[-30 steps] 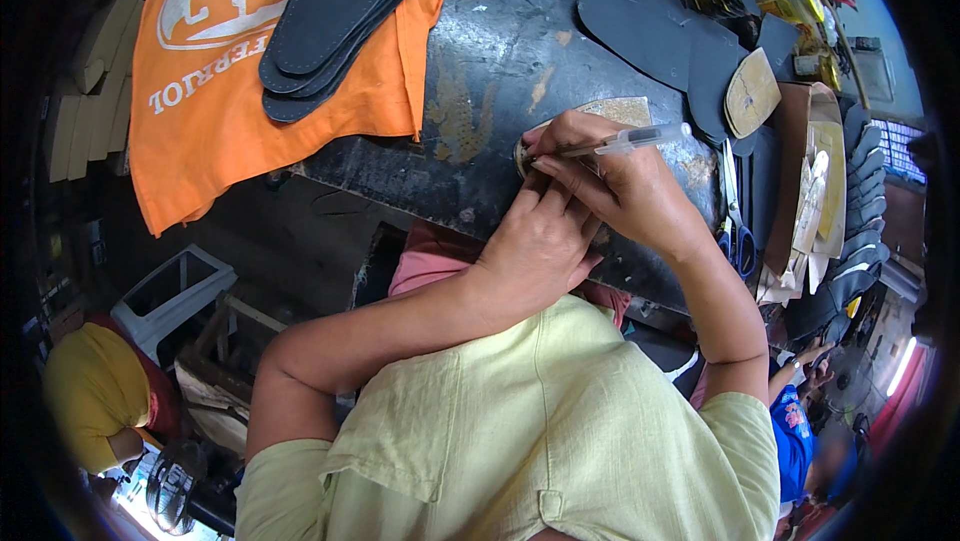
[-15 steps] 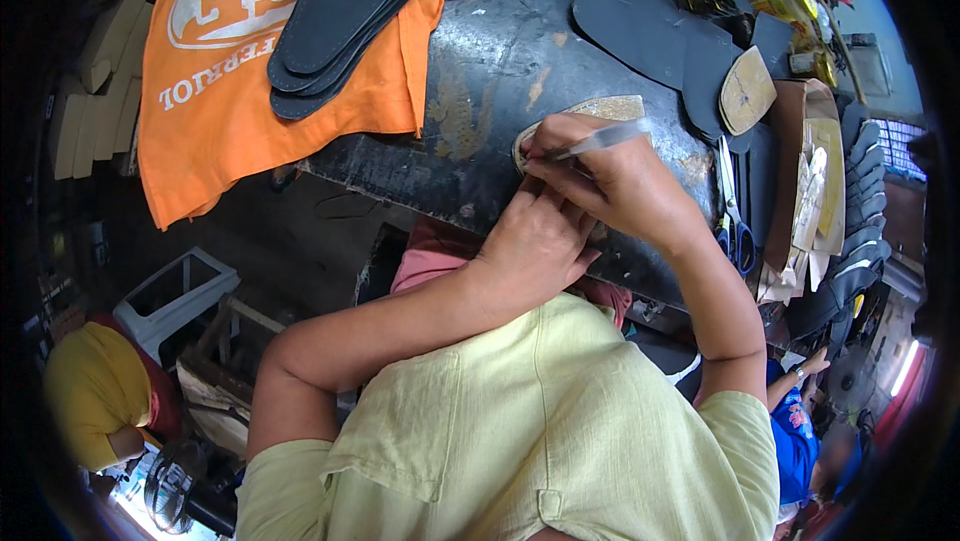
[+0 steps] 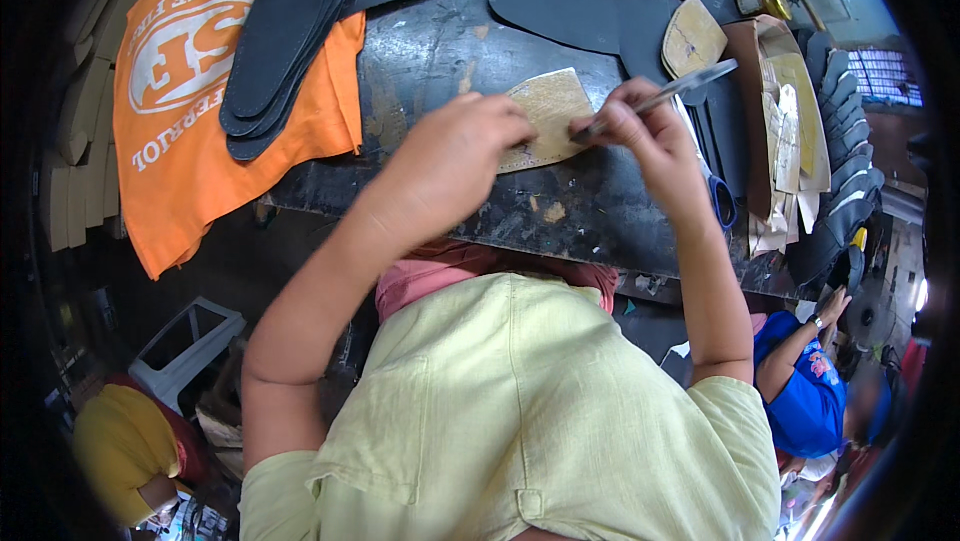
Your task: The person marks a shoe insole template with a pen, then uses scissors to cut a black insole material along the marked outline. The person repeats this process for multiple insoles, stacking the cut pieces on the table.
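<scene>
Tan card (image 3: pixel 560 109): apparently marking, pinching pen (image 3: pixel 700 80) with right hand (image 3: pixel 655 146) at its right edge, left hand (image 3: pixel 450 156) curled over its left, grip unclear; needing steadying next.

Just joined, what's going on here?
A person at a dark, worn table is handling a flat tan piece with a curved outline. The left hand has its fingers at the piece's left side; the right hand holds a pen, its lower end by the piece's right edge. Whether it touches is unclear. To the left, a stack of black cut pieces lies on an orange cloth.
</scene>
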Available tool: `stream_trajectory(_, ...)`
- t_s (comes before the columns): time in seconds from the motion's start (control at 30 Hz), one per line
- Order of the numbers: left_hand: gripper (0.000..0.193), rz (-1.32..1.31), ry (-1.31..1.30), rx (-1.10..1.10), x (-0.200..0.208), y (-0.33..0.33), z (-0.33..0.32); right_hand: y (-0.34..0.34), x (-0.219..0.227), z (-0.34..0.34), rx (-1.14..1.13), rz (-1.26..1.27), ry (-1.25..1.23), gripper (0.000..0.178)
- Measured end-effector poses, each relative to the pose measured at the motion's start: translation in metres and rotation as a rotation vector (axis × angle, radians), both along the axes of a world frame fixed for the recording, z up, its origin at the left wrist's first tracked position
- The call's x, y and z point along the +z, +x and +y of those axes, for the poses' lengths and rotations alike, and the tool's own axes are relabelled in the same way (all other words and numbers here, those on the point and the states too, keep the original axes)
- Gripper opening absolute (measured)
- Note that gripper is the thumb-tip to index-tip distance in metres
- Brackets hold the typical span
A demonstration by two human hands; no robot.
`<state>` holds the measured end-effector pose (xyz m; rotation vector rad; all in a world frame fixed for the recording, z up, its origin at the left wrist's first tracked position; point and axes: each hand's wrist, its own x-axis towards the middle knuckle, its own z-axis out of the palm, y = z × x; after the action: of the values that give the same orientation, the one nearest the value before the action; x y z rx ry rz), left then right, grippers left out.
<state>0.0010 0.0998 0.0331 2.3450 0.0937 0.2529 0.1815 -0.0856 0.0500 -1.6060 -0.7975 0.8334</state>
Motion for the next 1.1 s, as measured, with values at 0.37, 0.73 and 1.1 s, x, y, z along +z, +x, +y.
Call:
stream_trajectory(0.37, 0.036, 0.077, -0.047, -0.053, 0.004, 0.008, 0.021, -0.017, -0.006, -0.005, 0.142, -0.517, -0.022, 0.012)
stream_trajectory(0.73, 0.036, 0.057, -0.048, -0.053, 0.001, 0.006, 0.021, -0.028, -0.009, -0.004, -0.026, -0.195, -0.117, 0.007)
stream_trajectory(1.1, 0.036, 0.026, -0.047, -0.054, -0.002, 0.006, 0.021, -0.038, -0.017, 0.001, 0.132, -0.610, 0.076, 0.012)
